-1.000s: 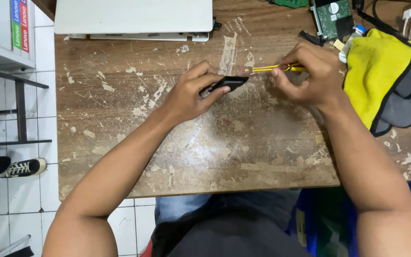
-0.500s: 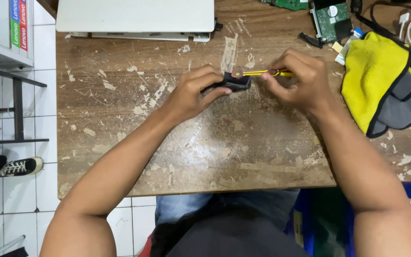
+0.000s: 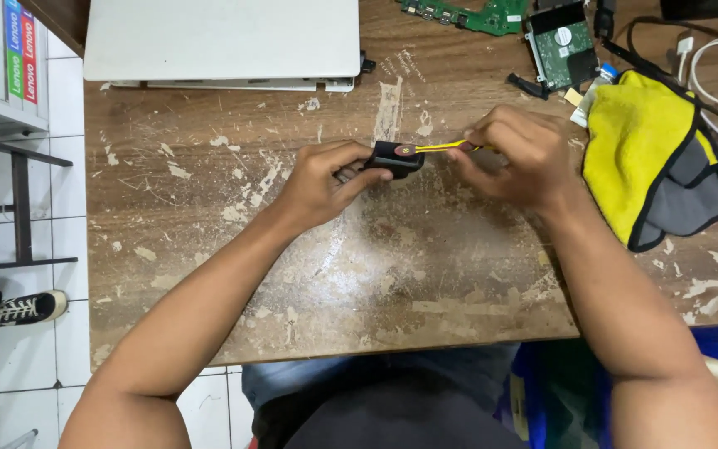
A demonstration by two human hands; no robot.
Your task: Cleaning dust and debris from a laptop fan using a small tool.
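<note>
Head view: left hand (image 3: 322,183) grips a small black part (image 3: 395,156) above the table (image 3: 376,274). Right hand (image 3: 515,158) pinches a yellow tool (image 3: 445,147), its tip touching the part.

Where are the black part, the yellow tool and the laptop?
black part (image 3: 395,155), head view, its top face
yellow tool (image 3: 446,147), head view, mid shaft
laptop (image 3: 222,37), head view, middle of lid
</note>
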